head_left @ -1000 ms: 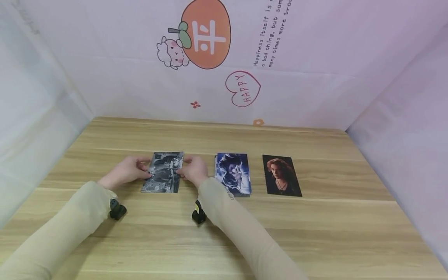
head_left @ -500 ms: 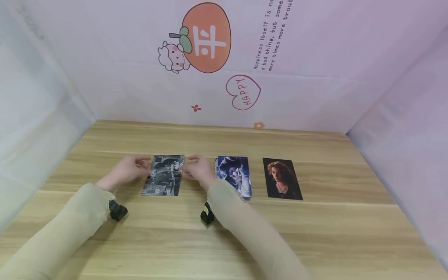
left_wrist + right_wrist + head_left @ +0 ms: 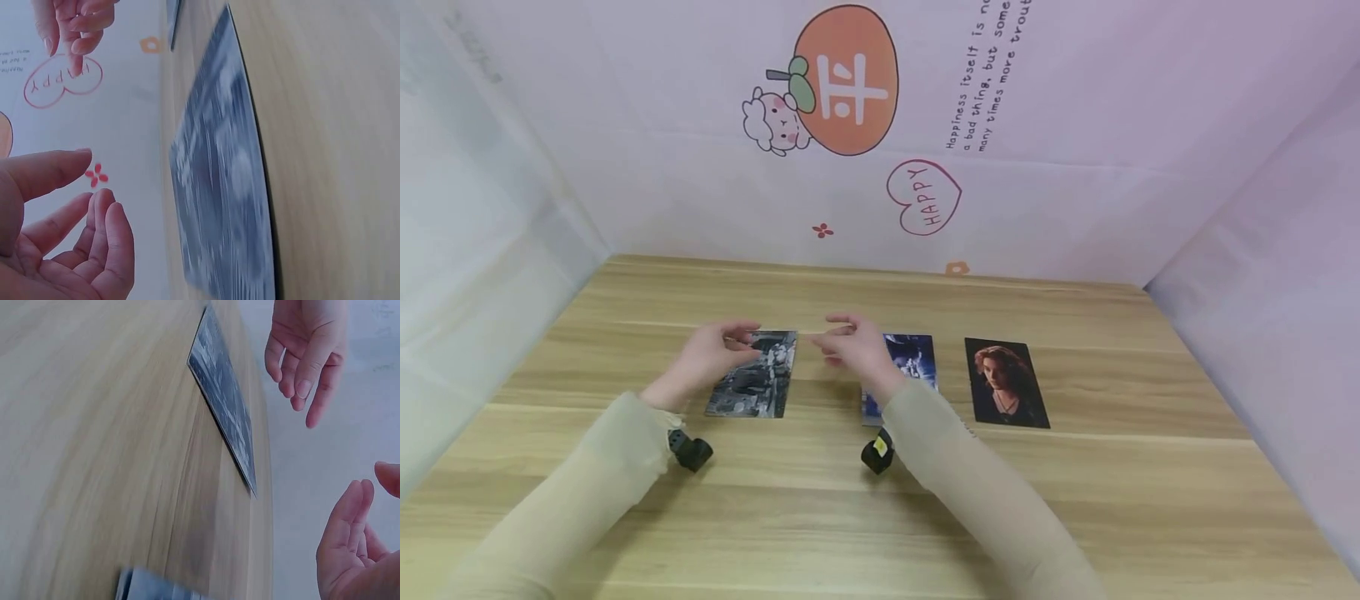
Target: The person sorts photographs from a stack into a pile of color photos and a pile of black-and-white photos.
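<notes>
A black-and-white photo card (image 3: 758, 379) lies flat on the wooden table, left of the middle. My left hand (image 3: 711, 354) hovers over its left side, thumb and fingers apart and holding nothing. Between that card and a blue photo card (image 3: 917, 357) is my right hand (image 3: 856, 346), raised, with nothing in its loosely bent fingers. The right hand and wrist cover part of the blue card. In the left wrist view the black-and-white card (image 3: 219, 175) lies below the left hand (image 3: 75, 231). The right wrist view has both hands above the table, away from the card (image 3: 222, 394).
A dark portrait photo card (image 3: 1006, 383) lies at the right of the row on the wooden table (image 3: 760, 533). A white printed cloth (image 3: 700, 192) hangs behind the table's back edge, with cloth sides at left and right. A small black camera sits on each wrist.
Both hands have let go of the black-and-white card's edges and lifted. They have since shifted right, the right hand now overlapping the blue card. The cards stay in place.
</notes>
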`<state>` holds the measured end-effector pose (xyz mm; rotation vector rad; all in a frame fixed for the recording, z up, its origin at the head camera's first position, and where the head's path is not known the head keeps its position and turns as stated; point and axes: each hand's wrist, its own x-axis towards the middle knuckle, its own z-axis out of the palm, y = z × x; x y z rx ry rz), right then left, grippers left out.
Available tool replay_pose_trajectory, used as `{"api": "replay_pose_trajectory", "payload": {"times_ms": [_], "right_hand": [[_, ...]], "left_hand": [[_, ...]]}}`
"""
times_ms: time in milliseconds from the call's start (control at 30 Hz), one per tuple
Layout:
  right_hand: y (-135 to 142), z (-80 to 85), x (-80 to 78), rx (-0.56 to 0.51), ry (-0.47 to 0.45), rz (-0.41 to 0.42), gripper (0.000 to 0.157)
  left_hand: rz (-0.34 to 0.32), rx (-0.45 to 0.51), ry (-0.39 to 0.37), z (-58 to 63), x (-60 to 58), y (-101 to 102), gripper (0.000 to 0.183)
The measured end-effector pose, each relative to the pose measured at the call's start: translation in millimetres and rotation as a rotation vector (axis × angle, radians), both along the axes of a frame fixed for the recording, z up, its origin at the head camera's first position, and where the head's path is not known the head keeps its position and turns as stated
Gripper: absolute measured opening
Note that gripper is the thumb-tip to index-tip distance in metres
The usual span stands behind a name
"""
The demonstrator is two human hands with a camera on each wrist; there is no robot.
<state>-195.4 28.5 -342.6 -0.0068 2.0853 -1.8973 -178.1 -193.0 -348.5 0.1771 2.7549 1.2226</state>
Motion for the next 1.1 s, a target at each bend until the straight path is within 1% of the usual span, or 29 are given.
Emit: {"api": "replay_pose_trajectory", "payload": {"times_ms": [100,267,433,600,767,867,1033,1100], "right_hand": [[10,-1.0,0.0,0.019,-0.002,0.002,0.053],[28,-4.9,0.5,0.037,0.006,-0.016,0.052],[47,-9.9,-0.2,0.044,-0.003,-0.014,0.051],[62,-14.0,-0.7,0.042,0.003,-0.032,0.05],[76,-16.7,-1.6,0.077,0.023,-0.071,0.049],[86,-17.8,-3.0,0.092,0.024,-0.069,0.05],[103,-16.2,-4.2,0.116,0.026,-0.04,0.05],[109,-16.4,-5.2,0.119,0.025,-0.029,0.05]], "left_hand": [[0.006,0.023,0.004,-2.0,-1.5,10,0.049],[0.012,0.084,-0.026,-4.2,-5.8,27,0.049],[-0.007,0.145,-0.035,-6.6,-9.1,44,0.048],[-0.025,0.158,-0.032,-9.7,-10.0,61,0.046],[-0.028,0.185,-0.028,-15.7,-14.4,75,0.045],[-0.037,0.198,-0.012,-18.6,-18.1,83,0.044],[-0.052,0.206,0.002,-21.6,-21.7,96,0.042],[-0.058,0.217,-0.01,-23.2,-22.8,101,0.042]]}}
